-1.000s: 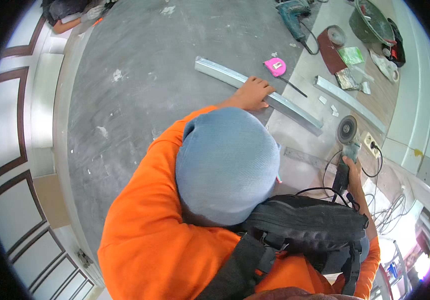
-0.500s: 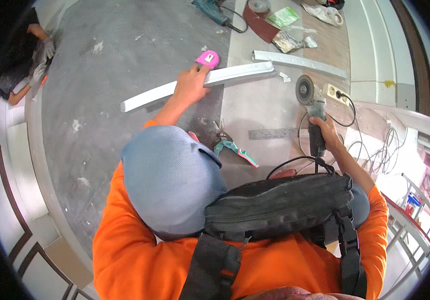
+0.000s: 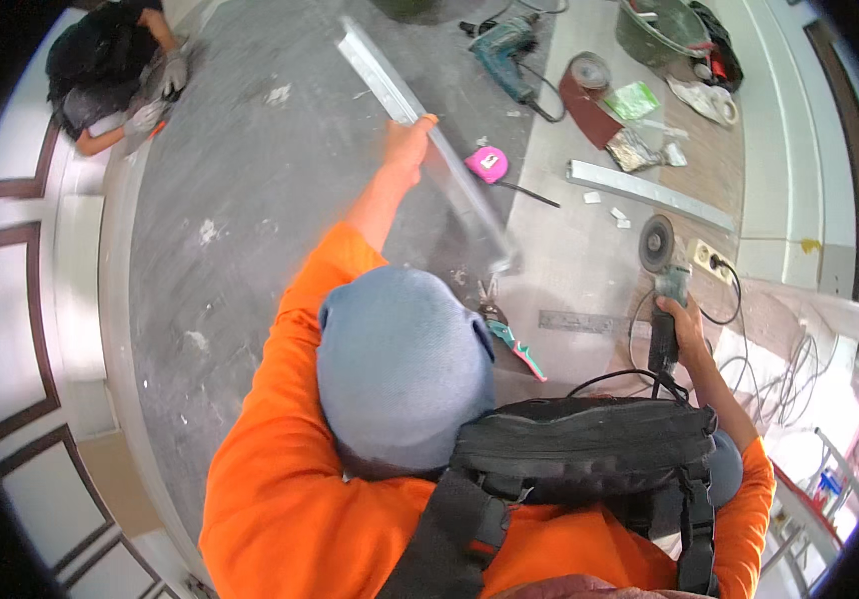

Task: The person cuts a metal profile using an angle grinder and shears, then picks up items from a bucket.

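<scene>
Since the previous frame, the long silver metal channel has swung: its near end now points toward the teal-and-red-handled metal snips. The left hand grips it near mid-length. The right hand grips the grey-and-black angle grinder. The round dark-green bucket contains a pale, indistinct item.

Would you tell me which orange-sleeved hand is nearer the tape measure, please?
Left. The left hand, holding a bar, is left of the tape measure; the right hand, holding the grinder, is farther, toward the lower right.
</scene>
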Demonstrator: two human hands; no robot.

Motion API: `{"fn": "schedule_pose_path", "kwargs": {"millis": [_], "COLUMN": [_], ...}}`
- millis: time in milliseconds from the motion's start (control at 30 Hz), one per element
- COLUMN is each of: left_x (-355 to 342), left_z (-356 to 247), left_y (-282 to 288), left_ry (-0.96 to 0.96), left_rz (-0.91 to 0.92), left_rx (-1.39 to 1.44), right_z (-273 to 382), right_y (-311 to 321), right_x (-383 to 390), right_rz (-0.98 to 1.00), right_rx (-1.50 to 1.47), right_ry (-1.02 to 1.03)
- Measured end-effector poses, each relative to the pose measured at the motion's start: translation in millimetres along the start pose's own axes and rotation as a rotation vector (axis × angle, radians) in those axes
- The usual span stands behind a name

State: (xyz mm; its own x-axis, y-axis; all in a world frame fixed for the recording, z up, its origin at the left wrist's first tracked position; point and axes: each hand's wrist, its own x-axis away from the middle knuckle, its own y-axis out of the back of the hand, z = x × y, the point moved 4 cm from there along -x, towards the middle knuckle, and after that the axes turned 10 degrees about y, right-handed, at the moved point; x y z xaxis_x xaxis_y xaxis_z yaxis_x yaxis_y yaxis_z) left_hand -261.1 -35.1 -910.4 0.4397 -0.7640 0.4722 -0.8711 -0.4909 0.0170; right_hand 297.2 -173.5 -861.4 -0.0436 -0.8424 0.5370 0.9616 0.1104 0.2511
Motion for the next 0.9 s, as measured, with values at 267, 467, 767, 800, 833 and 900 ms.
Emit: {"fn": "schedule_pose_path", "kwargs": {"millis": [267,467,767,800,833,900], "left_x": [9.7,3.6,5.8,27.4,47.4,75.3], "left_z": [40.4,33.4,-25.9,-37.4,-51.9,-61.1], "left_y": [1.6,16.1,12.0,-11.3,-25.6,-43.2], "left_ry": [0.32,0.268,-0.007,-0.052,-0.11,-0.242], "left_rz": [-0.155,-0.177,0.241,0.23,0.21,0.303], "left_rx": [0.396,0.442,-0.012,-0.14,-0.267,-0.635], "right_z": [-20.2,-4.7,3.4,1.7,4.4,6.6], "right_y": [22.7,13.9,6.3,12.6,16.0,16.1], "right_x": [-7.6,-2.6,1.3,3.9,5.1,0.0], "right_rz": [-0.001,0.005,0.002,-0.027,-0.048,-0.06], "right_rx": [0.037,0.038,0.015,0.028,0.037,0.019], "right_ry": [-0.001,0.019,0.054,0.044,0.043,0.034]}}
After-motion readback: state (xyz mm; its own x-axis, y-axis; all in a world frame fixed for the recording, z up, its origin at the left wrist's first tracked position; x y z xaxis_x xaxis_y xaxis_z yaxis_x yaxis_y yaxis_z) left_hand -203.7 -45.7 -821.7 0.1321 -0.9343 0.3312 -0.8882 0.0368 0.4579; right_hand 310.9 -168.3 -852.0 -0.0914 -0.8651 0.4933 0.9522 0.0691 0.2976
